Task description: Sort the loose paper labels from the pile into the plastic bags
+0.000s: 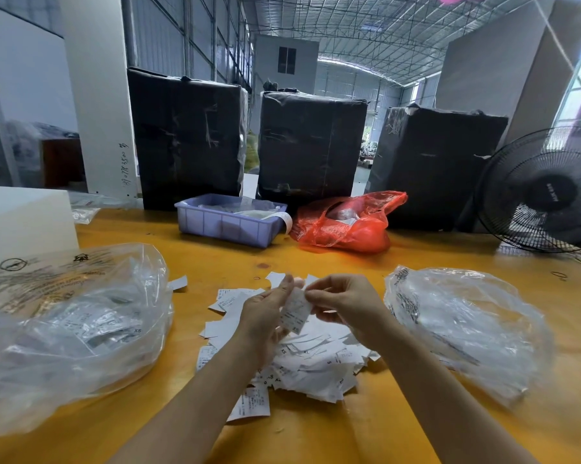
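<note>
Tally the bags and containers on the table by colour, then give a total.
Clear plastic bags: 2, the left bag and the right bag
Red plastic bag: 1
Purple tray: 1
Total: 4

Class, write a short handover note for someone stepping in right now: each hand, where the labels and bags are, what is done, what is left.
Left hand and right hand together pinch one paper label above the pile of loose labels on the yellow table.
Left clear bag already holds labels; right clear bag lies beside the pile, contents unclear.
Left: bag the held label, then sort the large remaining pile.
</note>
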Motion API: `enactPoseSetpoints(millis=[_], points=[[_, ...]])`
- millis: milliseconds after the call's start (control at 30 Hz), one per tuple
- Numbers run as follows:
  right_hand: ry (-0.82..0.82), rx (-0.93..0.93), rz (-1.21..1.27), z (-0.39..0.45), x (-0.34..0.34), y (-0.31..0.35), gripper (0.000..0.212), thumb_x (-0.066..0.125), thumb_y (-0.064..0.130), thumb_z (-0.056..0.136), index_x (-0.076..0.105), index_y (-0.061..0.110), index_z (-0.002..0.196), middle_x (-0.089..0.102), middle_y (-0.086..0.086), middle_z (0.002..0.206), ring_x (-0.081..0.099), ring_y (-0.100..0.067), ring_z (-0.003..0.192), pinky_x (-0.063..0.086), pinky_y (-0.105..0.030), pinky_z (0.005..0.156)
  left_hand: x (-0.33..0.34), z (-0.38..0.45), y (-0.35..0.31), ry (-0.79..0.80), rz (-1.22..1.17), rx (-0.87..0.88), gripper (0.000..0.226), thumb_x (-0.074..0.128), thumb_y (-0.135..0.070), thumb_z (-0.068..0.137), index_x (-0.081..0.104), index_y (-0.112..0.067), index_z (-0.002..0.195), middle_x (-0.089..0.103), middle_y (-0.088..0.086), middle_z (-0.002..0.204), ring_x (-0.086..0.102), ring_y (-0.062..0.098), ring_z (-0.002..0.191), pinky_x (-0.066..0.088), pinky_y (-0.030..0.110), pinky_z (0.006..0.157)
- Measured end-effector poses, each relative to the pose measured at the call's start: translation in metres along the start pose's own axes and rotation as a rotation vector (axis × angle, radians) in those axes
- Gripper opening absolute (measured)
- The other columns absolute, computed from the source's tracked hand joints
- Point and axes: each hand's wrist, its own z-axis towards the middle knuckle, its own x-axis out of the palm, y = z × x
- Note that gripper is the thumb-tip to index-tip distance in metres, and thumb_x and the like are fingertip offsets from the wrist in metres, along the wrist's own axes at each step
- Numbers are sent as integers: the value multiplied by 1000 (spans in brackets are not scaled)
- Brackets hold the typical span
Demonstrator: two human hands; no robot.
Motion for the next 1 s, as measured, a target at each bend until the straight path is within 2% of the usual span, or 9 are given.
enactPoseSetpoints(millis=[133, 300, 433, 600, 700, 767, 900, 967, 1000], points=[[-96, 32, 6, 1, -7, 2, 4, 63, 1, 87, 66, 3, 85, 64, -8, 73, 58, -13, 61, 47, -22, 59, -2, 4, 1, -32, 45, -9, 31, 69, -18, 82, 65, 3, 105, 68, 9, 76, 60, 14, 61, 46, 22, 51], [-151, 129, 69, 1, -9, -1, 12, 71, 6, 80, 65, 9, 90, 67, -2, 77, 63, -14, 70, 38, -31, 71, -2, 6, 2, -37, 67, -11, 20, 70, -15, 82, 67, 0, 96, 70, 8, 73, 63, 15, 65, 49, 20, 49], [-163, 113, 157, 0, -10, 0, 17, 73, -2, 75, 62, 6, 85, 66, -6, 71, 65, -11, 55, 42, -24, 62, -5, 7, 1, 16, 117, -11, 16, 71, -13, 80, 68, -1, 90, 71, 8, 70, 67, 15, 60, 52, 21, 49], [-170, 57, 145, 1, -13, 3, 13, 71, 1, 78, 63, 1, 88, 70, -9, 71, 67, -14, 56, 48, -22, 59, -9, 6, -6, 93, 296, 4, 7, 74, -5, 75, 72, -1, 80, 72, 9, 67, 66, 13, 56, 52, 19, 50], [-282, -66, -131, 1, -38, 13, 8, 67, 2, 82, 65, 1, 90, 71, -9, 75, 68, -17, 59, 55, -23, 56, -16, 5, -25, 62, 468, 62, 5, 75, -4, 74, 71, -1, 75, 69, 10, 67, 61, 15, 57, 52, 19, 52], [-377, -109, -456, 0, -71, 18, 2, 66, 2, 83, 67, 1, 83, 69, -9, 72, 67, -23, 61, 58, -32, 61, -27, 2, -47, -27, 600, 141, 6, 73, -3, 78, 69, -2, 74, 66, 9, 65, 59, 12, 54, 50, 17, 48], [-549, 238, -1155, -2, -148, 0, 10, 62, 6, 81, 68, 5, 73, 66, -10, 69, 66, -25, 67, 56, -34, 65, -76, -7, -105, -393, 1028, 297, 13, 65, -11, 87, 67, -3, 76, 62, 9, 72, 58, 17, 64, 47, 25, 50], [-459, 401, -1354, 0, -164, -13, 7, 69, 14, 78, 70, 9, 82, 63, -4, 74, 63, -22, 74, 48, -25, 60, -108, -15, -126, -656, 1338, 265, 15, 57, -10, 90, 68, 1, 87, 63, 11, 79, 58, 25, 75, 43, 29, 60], [-381, 471, -1432, 1, -167, -19, 15, 74, 23, 77, 70, 13, 88, 60, 1, 77, 62, -16, 77, 44, -22, 59, -123, -18, -132, -769, 1421, 217, 17, 53, -8, 90, 66, 2, 96, 63, 15, 88, 58, 30, 82, 43, 32, 67]])
